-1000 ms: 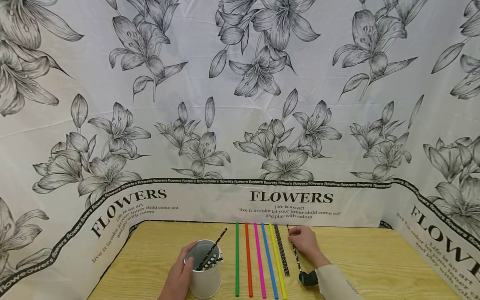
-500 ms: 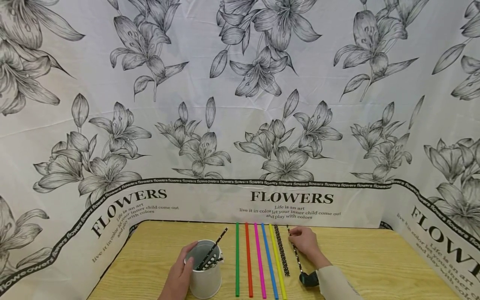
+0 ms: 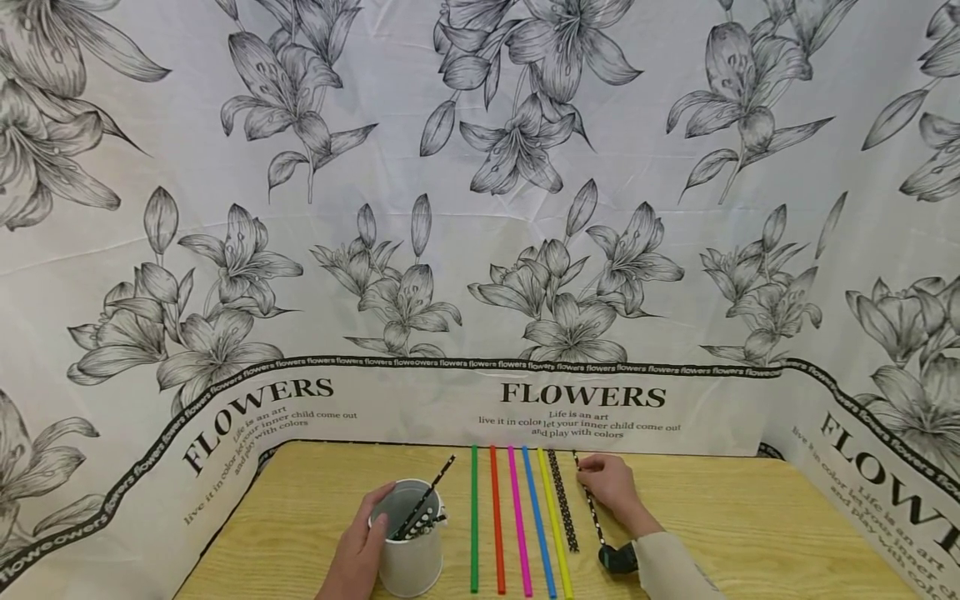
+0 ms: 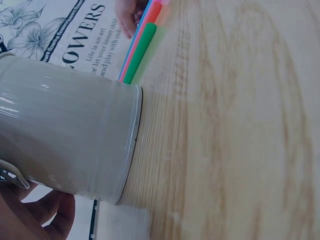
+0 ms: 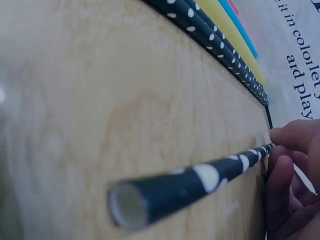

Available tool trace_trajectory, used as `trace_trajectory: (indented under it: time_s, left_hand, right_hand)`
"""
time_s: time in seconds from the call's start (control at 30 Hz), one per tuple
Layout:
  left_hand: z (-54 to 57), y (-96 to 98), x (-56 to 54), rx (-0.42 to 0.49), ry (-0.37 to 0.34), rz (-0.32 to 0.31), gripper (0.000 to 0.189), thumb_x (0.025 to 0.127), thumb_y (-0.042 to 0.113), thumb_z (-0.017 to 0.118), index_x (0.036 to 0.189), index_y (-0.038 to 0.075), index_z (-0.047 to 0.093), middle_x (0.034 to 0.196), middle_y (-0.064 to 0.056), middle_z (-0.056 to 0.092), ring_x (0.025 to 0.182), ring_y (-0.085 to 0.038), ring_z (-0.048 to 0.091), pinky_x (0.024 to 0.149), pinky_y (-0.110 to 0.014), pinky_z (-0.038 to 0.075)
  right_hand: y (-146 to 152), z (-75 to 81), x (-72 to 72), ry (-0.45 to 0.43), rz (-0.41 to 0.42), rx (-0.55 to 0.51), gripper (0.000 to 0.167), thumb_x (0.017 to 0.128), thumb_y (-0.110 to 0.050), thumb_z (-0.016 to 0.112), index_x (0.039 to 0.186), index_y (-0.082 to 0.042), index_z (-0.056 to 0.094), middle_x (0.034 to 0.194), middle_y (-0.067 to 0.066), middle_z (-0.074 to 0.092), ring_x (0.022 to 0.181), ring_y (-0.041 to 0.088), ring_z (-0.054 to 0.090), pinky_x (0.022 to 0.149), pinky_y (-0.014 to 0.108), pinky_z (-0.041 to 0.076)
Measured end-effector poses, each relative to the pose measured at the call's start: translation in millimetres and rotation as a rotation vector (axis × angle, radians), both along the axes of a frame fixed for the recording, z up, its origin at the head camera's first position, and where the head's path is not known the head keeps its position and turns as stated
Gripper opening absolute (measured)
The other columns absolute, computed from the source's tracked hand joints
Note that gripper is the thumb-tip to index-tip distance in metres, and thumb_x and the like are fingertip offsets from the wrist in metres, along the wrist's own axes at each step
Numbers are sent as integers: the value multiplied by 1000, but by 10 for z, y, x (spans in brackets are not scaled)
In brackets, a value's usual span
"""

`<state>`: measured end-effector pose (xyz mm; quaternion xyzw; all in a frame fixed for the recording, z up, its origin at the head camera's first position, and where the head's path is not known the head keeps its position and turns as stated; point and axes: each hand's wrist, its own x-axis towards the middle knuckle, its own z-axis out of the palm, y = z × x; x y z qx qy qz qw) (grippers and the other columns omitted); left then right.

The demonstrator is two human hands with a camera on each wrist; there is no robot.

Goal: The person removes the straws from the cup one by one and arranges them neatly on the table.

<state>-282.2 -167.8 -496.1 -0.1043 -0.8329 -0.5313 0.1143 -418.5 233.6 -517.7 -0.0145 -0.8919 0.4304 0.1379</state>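
Pinching one straw [image 5: 200, 180] near five plain straws [image 3: 521, 521], perhaps two dotted ones [image 3: 563, 500].

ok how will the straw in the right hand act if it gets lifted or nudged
The straw is probably light for its size, since its near end shows a hollow tube. It looks fairly stiff, running straight to the pinching right hand. Its round section suggests it may roll on the table if released and nudged.
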Motion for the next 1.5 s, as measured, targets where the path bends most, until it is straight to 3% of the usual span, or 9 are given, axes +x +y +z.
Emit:
trace_trajectory:
  time_s: [0.17, 0.27, 0.47, 0.63, 0.87, 1.1, 1.33, 1.5]
  left_hand:
    - [11, 9, 2, -6, 25, 2, 37, 105, 19, 36, 142, 18, 43, 138, -11, 51, 123, -31, 50, 99, -56, 38]
    - [8, 12, 3, -8, 40, 11, 37, 105, 18, 37, 141, 18, 44, 137, -10, 52, 122, -30, 50, 99, -54, 39]
    - [17, 11, 2, -3, 13, 7, 37, 105, 18, 36, 142, 17, 43, 138, -12, 51, 123, -33, 50, 99, -56, 38]
    - [9, 9, 5, 0, -23, 7, 37, 105, 19, 35, 142, 17, 42, 138, -13, 50, 124, -35, 49, 100, -58, 37]
    - [-17, -1, -12, -8, 6, 6, 37, 106, 20, 36, 142, 20, 42, 138, -11, 51, 123, -32, 50, 99, -56, 38]
    - [-31, -9, -4, -8, 45, 15, 37, 105, 18, 37, 142, 20, 43, 137, -9, 53, 122, -29, 51, 98, -52, 40]
    - [-39, -30, -5, 0, 55, 5, 37, 105, 18, 38, 142, 20, 43, 136, -9, 53, 120, -28, 52, 97, -52, 41]
    - [-36, -28, -10, 8, 31, -11, 38, 105, 19, 37, 143, 22, 42, 137, -9, 53, 123, -30, 50, 99, -54, 38]
  right_hand:
    - [3, 17, 8, -45, -20, -133, 22, 84, -9, 69, 101, 4, 71, 75, 6, 65, 61, 17, 57, 55, 31, 47]
    - [-29, 62, 21, -55, -18, -227, 23, 86, -10, 68, 105, 5, 69, 77, 7, 65, 62, 19, 58, 54, 31, 47]
    - [-339, 353, 228, -35, 49, -330, 18, 88, -6, 68, 103, 4, 69, 85, 9, 64, 70, 26, 58, 57, 37, 51]
    - [-686, 624, 539, -27, 232, -366, 11, 88, -7, 69, 98, -1, 71, 82, 8, 63, 66, 28, 58, 53, 34, 50]
    - [-1148, 887, 988, -18, 563, -327, 17, 88, -13, 70, 102, -3, 71, 84, 5, 66, 59, 10, 53, 50, 22, 45]
    - [-1457, 911, 1279, 12, 737, -369, 17, 89, -6, 68, 105, -2, 71, 84, 9, 68, 57, 4, 51, 52, 19, 42]
    - [-1633, 812, 1343, -12, 747, -390, 23, 89, -12, 70, 110, -3, 71, 80, 2, 68, 56, 3, 51, 52, 19, 43]
    - [-1742, 715, 1332, 55, 738, -358, 19, 88, -15, 71, 106, -10, 73, 77, -3, 68, 56, 2, 51, 53, 19, 45]
